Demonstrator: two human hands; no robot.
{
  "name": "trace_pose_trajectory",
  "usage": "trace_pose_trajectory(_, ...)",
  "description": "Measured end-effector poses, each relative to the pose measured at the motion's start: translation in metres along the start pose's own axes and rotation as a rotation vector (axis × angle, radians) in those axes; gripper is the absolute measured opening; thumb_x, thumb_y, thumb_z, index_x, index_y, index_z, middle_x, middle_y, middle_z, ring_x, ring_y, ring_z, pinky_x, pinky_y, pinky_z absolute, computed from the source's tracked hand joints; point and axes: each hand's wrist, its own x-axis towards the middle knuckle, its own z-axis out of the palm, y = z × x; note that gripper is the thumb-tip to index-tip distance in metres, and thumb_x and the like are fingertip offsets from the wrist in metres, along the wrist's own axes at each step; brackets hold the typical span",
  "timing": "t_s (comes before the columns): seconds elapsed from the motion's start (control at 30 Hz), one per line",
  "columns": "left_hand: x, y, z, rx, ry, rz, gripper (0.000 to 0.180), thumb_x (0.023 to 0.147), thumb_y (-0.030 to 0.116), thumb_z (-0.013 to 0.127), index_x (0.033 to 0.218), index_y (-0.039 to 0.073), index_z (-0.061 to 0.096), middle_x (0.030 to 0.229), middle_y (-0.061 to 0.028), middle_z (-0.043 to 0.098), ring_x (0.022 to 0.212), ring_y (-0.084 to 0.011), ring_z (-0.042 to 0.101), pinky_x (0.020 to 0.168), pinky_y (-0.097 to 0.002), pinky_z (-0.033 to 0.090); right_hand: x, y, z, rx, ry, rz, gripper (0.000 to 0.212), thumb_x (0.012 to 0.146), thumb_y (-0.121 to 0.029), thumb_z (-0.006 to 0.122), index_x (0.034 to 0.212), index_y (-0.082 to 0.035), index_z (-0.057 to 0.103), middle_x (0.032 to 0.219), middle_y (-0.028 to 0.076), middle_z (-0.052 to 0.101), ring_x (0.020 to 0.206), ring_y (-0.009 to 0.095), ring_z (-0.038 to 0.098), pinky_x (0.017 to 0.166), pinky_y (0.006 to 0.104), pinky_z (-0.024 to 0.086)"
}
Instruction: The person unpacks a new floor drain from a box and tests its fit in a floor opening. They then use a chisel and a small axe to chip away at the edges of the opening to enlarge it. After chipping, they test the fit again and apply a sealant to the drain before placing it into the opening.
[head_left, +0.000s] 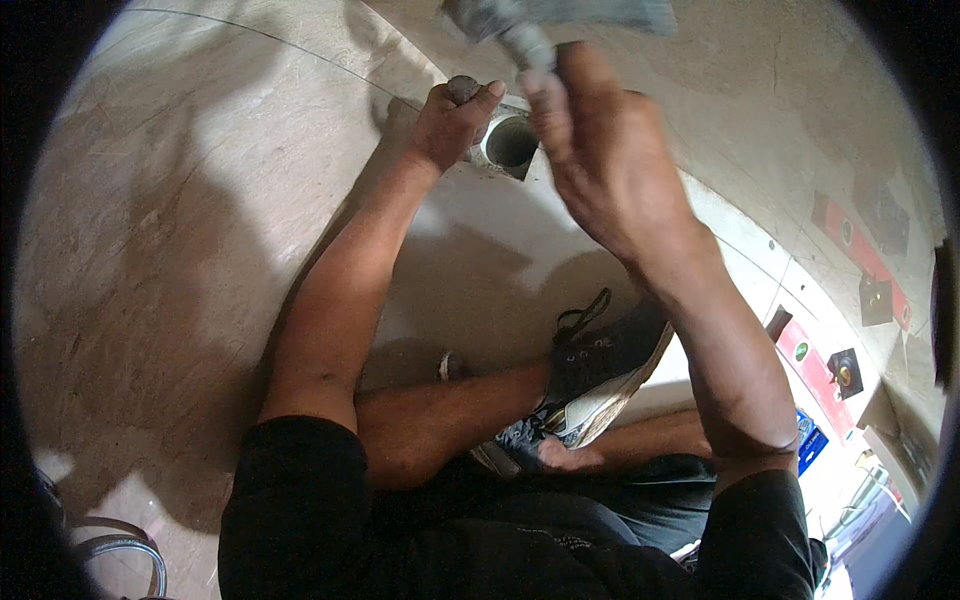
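Brown marbled tile (150, 250) spreads across left side; pale slab (525, 215) beside it, under person's shoe (600, 370). Red level (818, 370) at right, well apart from hands. Motion-blurred hammer-like tool (525, 45) up at top edge, handle clamped in right hand (610, 150). Left hand (448, 130) apart from right, just beside round pipe opening (511, 142); fist closed around dark tool (463, 88), only rounded end showing.

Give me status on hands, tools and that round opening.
Left hand gripping dark round-ended tool, beside round opening. Right hand raised, gripping blurred grey tool. Opening uncovered.
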Motion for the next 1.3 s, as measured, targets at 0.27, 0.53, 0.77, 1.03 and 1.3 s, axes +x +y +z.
trace_pose_trajectory(0.27,0.012,-0.015,-0.007,0.034,-0.007,0.035,0.036,0.095,0.033,0.069,0.071,0.007,0.062,0.059,0.0019,0.054,0.054,-0.0101,0.046,0.051,-0.0329,0.037,0.014,0.021,0.024,-0.098,-0.025,-0.038,0.032,0.106,-0.028,0.053,0.106,0.003,0.058,0.082,0.032,0.067,0.080,0.051,0.068,0.071,0.0570,0.053)
trace_pose_trajectory(0.53,0.004,0.025,-0.014,0.098,-0.003,-0.089,0.043,0.093,0.044,0.074,0.077,0.005,0.066,0.069,-0.0017,0.061,0.067,-0.0131,0.055,0.062,-0.0336,0.045,-0.016,-0.010,-0.007,0.041,0.022,0.168,0.026,0.105,-0.022,0.054,0.102,0.004,0.056,0.078,0.033,0.066,0.080,0.055,0.066,0.072,0.0585,0.052)
trace_pose_trajectory(0.77,0.006,0.013,-0.006,0.306,-0.018,-0.105,0.045,0.093,0.049,0.075,0.085,0.005,0.072,0.076,-0.0021,0.068,0.070,-0.0137,0.058,0.068,-0.0325,0.049,-0.053,-0.001,-0.002,0.140,0.070,0.364,0.030,0.108,-0.027,0.055,0.104,0.003,0.053,0.070,0.029,0.064,0.075,0.051,0.068,0.063,0.0547,0.050)
trace_pose_trajectory(1.03,0.003,0.011,0.006,0.231,-0.172,-0.114,0.058,0.087,0.061,0.076,0.078,0.003,0.069,0.068,-0.0013,0.063,0.070,-0.0138,0.056,0.069,-0.0353,0.049,-0.061,-0.001,0.010,0.223,0.046,0.406,0.030,0.108,-0.025,0.054,0.103,0.004,0.052,0.069,0.029,0.064,0.072,0.051,0.068,0.062,0.0538,0.050)
trace_pose_trajectory(1.3,0.002,0.010,0.004,0.205,-0.371,0.054,0.048,0.095,0.049,0.071,0.085,0.002,0.071,0.070,0.0015,0.063,0.070,-0.0117,0.055,0.068,-0.0332,0.048,-0.046,-0.006,0.027,0.117,0.105,0.294,0.026,0.105,-0.020,0.055,0.103,0.006,0.050,0.071,0.033,0.064,0.070,0.052,0.068,0.061,0.0556,0.052)
